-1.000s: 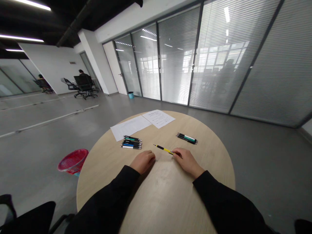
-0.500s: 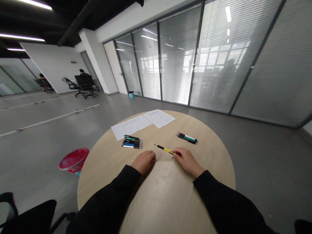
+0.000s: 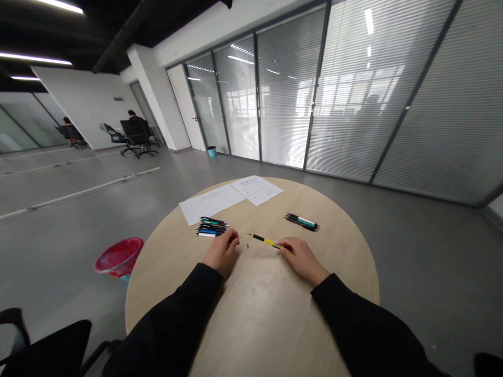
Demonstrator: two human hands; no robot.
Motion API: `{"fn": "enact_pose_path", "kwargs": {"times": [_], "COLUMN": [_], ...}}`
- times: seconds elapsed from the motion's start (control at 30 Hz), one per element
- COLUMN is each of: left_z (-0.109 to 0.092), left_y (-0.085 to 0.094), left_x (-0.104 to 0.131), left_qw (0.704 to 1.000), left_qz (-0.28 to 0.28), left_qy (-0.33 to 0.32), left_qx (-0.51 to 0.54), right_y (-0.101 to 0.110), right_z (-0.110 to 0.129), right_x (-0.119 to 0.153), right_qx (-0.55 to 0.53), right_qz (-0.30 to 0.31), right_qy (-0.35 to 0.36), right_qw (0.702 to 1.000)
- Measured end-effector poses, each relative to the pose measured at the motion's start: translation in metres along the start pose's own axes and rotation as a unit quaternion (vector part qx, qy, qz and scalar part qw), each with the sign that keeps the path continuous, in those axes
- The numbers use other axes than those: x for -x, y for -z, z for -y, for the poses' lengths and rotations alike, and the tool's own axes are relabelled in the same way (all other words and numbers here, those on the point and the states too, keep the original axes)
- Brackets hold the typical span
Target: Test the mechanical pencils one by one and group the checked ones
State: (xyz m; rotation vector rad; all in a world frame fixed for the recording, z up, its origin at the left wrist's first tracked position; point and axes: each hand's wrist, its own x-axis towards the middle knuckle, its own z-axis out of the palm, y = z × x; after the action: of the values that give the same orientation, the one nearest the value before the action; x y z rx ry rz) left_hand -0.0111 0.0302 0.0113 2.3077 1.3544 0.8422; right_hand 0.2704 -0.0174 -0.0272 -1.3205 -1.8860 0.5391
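A yellow and black pen [image 3: 264,240] has its rear end between the fingers of my right hand [image 3: 302,258], its tip pointing left. My left hand [image 3: 222,252] rests beside the lower right end of a row of several pens [image 3: 211,226], its fingers curled together; what they hold, if anything, is too small to make out. Between the hands a tiny dark piece [image 3: 248,246] lies on the round wooden table [image 3: 259,314]. On the right, a small group of pens [image 3: 302,222] in black and green lies beyond my right hand.
Two printed sheets, a left one [image 3: 212,203] and a right one [image 3: 257,189], lie at the table's far edge. A red-lined bin [image 3: 120,256] stands on the floor at the left, near a black chair [image 3: 58,348]. A person sits in the far background.
My left hand has moved left and slightly away from me, toward the row of pens. The tiny dark piece now shows on the table. My right hand and the yellow pen have hardly moved.
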Motion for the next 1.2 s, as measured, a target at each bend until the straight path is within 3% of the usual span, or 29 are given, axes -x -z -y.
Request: {"fn": "enact_pose_path", "kwargs": {"times": [0.2, 0.47, 1.2], "left_z": [0.005, 0.011, -0.001], "left_y": [-0.004, -0.010, -0.009], "left_x": [-0.002, -0.004, -0.003], "left_qw": [0.994, 0.969, 0.960], "left_qz": [-0.041, -0.040, -0.001], "left_qy": [0.032, 0.058, 0.069], "left_qx": [0.092, 0.237, 0.272], "right_y": [-0.001, 0.000, -0.002], "right_z": [-0.001, 0.001, 0.000], "right_x": [0.000, 0.001, 0.001], "right_qx": [0.007, 0.021, 0.018], "right_qz": [0.003, 0.010, 0.023], "right_qy": [0.007, 0.017, 0.025], "right_qw": [1.000, 1.000, 0.999]}}
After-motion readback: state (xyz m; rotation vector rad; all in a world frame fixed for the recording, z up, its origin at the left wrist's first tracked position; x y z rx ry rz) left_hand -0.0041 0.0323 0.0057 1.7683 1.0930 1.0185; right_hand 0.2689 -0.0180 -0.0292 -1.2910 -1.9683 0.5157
